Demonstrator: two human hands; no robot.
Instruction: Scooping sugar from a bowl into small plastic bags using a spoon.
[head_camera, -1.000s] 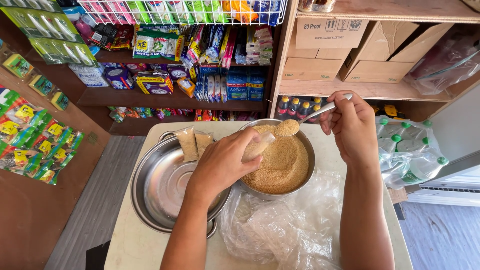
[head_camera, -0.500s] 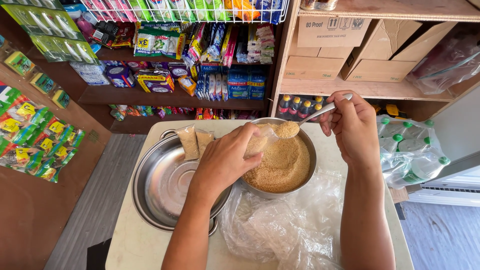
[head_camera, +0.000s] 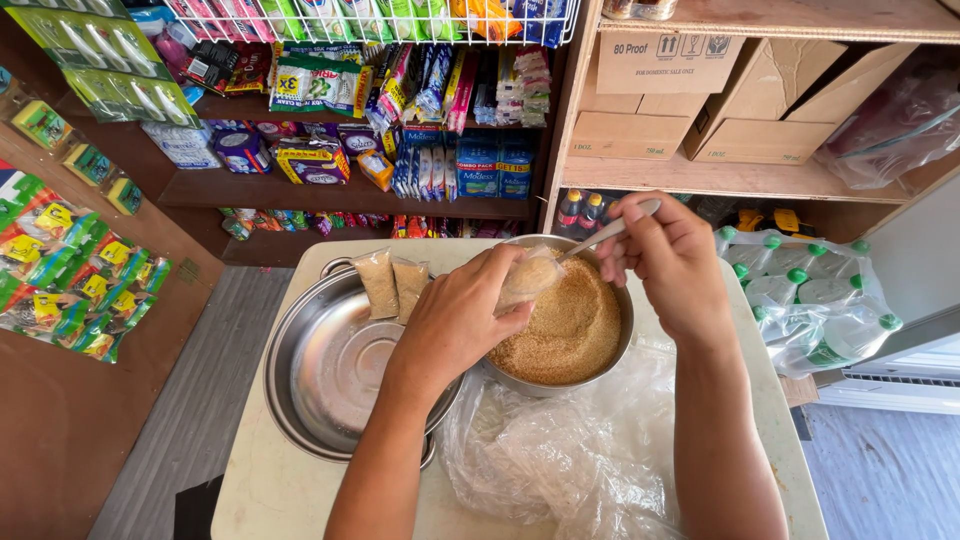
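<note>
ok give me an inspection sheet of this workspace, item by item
surface: pale table, mostly covered by bowls and plastic.
job's things: metal bowl of brown sugar-like granules; small clear bag held over it, part filled; metal spoon with its tip at the bag mouth.
clutter: wide steel basin with two filled packets leaning on its far rim; crumpled clear plastic at the near edge.
grippers: left hand holds the bag; right hand grips the spoon handle.
cables: nothing seen.
surroundings: shop shelves of packaged goods, cardboard boxes, wrapped green-capped bottles to the right.
</note>
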